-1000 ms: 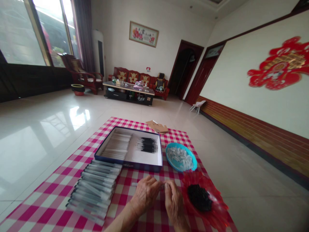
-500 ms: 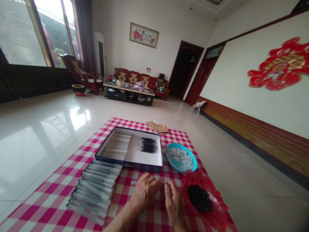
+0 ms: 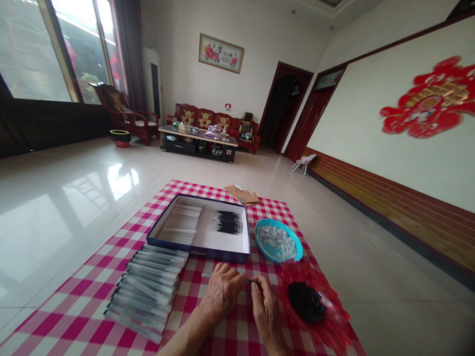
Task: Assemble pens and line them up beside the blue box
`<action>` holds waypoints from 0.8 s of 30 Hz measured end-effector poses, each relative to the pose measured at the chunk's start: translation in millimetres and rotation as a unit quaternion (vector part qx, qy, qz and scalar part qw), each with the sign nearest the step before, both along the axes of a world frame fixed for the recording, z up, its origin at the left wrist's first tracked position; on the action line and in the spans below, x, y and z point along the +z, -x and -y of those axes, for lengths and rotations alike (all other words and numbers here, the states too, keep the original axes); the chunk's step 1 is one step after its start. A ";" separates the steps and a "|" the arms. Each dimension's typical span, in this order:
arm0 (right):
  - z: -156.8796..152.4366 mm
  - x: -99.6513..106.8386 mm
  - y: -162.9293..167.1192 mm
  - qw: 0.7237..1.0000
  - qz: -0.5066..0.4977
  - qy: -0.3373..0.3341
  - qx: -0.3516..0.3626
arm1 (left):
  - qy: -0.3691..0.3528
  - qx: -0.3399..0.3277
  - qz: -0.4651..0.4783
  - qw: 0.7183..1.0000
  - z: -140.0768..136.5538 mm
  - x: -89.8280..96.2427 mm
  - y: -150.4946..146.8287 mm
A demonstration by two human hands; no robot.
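Note:
My left hand (image 3: 222, 289) is closed around a translucent pen barrel (image 3: 206, 275), whose pale end sticks out to the left past the knuckles. Facing it, my right hand (image 3: 265, 306) pinches a small black piece (image 3: 250, 282) at the barrel's right end. Whether piece and barrel are joined cannot be made out. To the left lies a row of clear pens with black ends (image 3: 148, 282). A red petal-edged bowl (image 3: 334, 316), close to my right hand, holds small black pieces (image 3: 306, 300).
Beyond my hands a shallow dark-blue box (image 3: 218, 254) holds whitish tubes (image 3: 181, 217) and thin black-ended sticks (image 3: 228, 222). A turquoise plate (image 3: 258, 242) carries small translucent pieces. Brown cardboard (image 3: 243, 195) lies at the far edge of the checked tablecloth (image 3: 74, 301).
Both hands stay almost where they were, still closed and facing each other. The barrel's protruding end sits very slightly higher.

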State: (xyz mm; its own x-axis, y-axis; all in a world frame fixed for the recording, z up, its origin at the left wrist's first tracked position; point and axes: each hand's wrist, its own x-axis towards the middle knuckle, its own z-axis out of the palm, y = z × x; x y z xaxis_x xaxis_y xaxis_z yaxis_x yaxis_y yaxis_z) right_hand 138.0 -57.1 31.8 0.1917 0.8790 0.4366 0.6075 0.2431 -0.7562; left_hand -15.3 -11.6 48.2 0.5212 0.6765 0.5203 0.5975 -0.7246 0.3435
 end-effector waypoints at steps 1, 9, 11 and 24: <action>0.0 -0.2 0.2 1.000 0.002 -0.001 0.002 | 0.002 -0.003 -0.001 1.000 0.5 0.6 -0.1; -4.7 -4.4 4.1 1.000 -0.006 0.004 -0.029 | 0.011 -0.015 0.000 1.000 5.8 3.7 0.2; -3.4 -2.4 3.4 0.999 -0.017 0.010 -0.028 | 0.014 -0.012 0.002 1.000 4.8 3.3 0.7; -3.2 -0.8 5.1 1.000 -0.017 0.010 -0.019 | 0.009 -0.020 0.009 1.000 6.4 4.9 1.6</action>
State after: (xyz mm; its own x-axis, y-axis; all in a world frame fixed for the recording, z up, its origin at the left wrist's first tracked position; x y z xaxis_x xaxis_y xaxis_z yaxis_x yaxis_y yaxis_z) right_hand 132.9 -53.9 30.9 0.2399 0.8790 0.4120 0.5906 0.2047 -0.7806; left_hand -16.9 -18.0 53.2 0.5389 0.6647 0.5175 0.5609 -0.7415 0.3682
